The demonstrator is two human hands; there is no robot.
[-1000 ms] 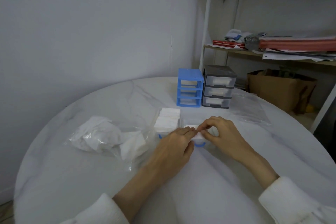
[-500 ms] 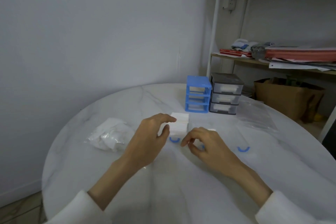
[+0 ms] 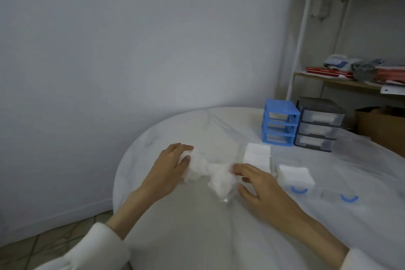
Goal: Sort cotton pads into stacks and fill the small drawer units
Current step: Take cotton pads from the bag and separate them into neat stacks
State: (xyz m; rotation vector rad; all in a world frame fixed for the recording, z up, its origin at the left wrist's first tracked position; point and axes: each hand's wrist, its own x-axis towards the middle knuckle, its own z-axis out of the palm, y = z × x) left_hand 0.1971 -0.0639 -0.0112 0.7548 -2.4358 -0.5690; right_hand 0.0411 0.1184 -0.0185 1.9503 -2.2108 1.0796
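A clear plastic bag of loose white cotton pads lies crumpled on the round white table. My left hand grips the bag's left end, fingers over its top and thumb against its side. My right hand rests its fairly straight fingers on the bag's right end. To the right, two neat pad stacks sit in clear drawers with blue handles: one stack further back, the other nearer. At the back stand a blue drawer frame with its slots open and a grey drawer unit with pads in its drawers.
Another clear drawer with a blue handle lies at the right, with flat plastic bags beyond it. A white metal shelf with papers and a cardboard box stand behind the table. The table's left edge drops to a tiled floor.
Both hands left the pad stacks and moved left to the bag of loose pads. My left hand took hold of it. The view swung left.
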